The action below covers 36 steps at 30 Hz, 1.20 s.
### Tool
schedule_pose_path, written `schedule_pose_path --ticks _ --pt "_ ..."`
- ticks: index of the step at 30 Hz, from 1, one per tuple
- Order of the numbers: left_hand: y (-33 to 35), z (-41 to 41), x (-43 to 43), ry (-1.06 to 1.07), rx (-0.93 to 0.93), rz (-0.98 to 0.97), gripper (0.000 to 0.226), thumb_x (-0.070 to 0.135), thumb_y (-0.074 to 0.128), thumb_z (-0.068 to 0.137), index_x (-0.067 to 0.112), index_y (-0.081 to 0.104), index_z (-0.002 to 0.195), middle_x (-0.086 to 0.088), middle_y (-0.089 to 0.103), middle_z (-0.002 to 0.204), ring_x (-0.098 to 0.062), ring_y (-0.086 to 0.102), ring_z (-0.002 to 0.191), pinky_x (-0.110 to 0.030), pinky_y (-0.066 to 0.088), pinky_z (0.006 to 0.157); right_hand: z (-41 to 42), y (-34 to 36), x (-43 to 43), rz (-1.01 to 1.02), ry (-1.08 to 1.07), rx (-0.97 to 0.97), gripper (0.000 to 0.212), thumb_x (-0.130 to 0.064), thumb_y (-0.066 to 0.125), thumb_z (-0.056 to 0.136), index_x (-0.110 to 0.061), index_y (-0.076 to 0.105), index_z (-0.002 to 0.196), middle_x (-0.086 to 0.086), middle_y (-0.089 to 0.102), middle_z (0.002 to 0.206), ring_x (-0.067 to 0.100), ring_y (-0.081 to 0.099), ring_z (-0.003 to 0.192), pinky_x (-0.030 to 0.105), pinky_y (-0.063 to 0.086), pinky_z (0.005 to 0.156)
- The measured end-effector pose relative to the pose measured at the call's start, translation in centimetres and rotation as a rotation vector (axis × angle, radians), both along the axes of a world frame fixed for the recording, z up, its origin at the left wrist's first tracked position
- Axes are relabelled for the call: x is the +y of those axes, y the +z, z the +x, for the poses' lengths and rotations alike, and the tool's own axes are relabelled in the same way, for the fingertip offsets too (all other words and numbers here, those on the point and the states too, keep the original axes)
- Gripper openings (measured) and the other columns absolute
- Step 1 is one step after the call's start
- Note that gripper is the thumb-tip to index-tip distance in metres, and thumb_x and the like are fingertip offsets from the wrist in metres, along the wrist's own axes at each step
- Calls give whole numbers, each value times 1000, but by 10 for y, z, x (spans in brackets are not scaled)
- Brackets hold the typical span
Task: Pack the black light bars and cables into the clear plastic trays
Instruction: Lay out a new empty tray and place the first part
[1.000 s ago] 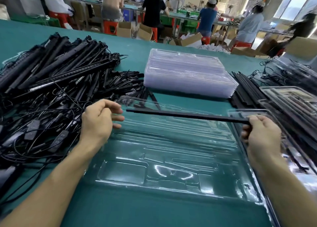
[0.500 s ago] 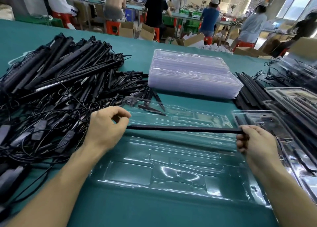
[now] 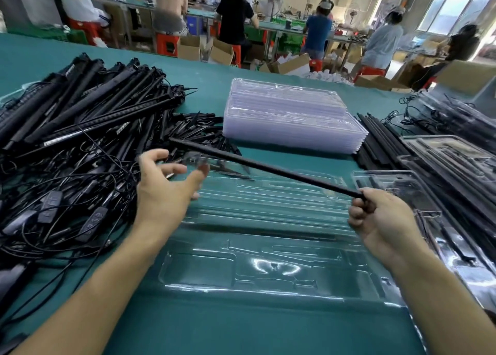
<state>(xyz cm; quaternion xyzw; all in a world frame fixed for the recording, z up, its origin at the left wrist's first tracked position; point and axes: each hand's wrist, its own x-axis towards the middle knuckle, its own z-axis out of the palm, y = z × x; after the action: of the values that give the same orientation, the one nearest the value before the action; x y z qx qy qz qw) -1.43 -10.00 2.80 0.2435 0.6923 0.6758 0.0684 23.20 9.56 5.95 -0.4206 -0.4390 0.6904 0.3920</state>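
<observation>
A clear plastic tray (image 3: 268, 250) with moulded slots lies on the green table in front of me. My right hand (image 3: 381, 220) grips the near end of a thin black light bar (image 3: 268, 167), which slants up and left above the tray. My left hand (image 3: 166, 188) hovers at the tray's left edge with fingers spread, holding nothing, just below the bar's far end. A large heap of black light bars and cables (image 3: 75, 145) covers the table to the left.
A stack of empty clear trays (image 3: 290, 116) stands beyond the tray. Black strips (image 3: 381, 142) and filled trays (image 3: 451, 172) lie to the right. Several people work at benches behind the green table (image 3: 241, 328).
My left hand has let go of the bar's left end and opened. The bar, held level over the tray before, now tilts with its far end raised.
</observation>
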Motion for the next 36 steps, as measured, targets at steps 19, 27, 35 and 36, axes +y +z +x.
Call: schedule_pose_path --ticks 19,27,35,36 --pt "45 4 58 -134 325 -81 37 54 38 102 35 66 115 20 62 69 -4 59 68 -37 47 63 -32 -13 -39 243 410 -409 17 -25 54 99 -9 62 100 5 67 61 15 60 46 21 40 37" --pt "20 25 49 -356 683 -554 36 63 42 92 52 65 117 13 50 77 -10 54 81 -30 40 69 -6 10 -5 227 51 23 27 -47 45 100 -30 56 116 9 63 93 13 63 63 24 46 48" --pt "-3 40 42 -580 647 -466 31 23 65 95 24 68 125 9 57 102 -6 57 95 -31 49 92 31 1 16 325 123 -264 9 9 65 84 1 68 86 7 66 59 9 63 52 15 51 50" --pt "-5 39 39 -573 658 -466 31 24 66 94 25 68 125 11 58 105 -6 57 98 -30 49 93 36 1 19 314 107 -267 10 10 64 84 1 67 86 8 65 59 9 62 50 15 51 49"
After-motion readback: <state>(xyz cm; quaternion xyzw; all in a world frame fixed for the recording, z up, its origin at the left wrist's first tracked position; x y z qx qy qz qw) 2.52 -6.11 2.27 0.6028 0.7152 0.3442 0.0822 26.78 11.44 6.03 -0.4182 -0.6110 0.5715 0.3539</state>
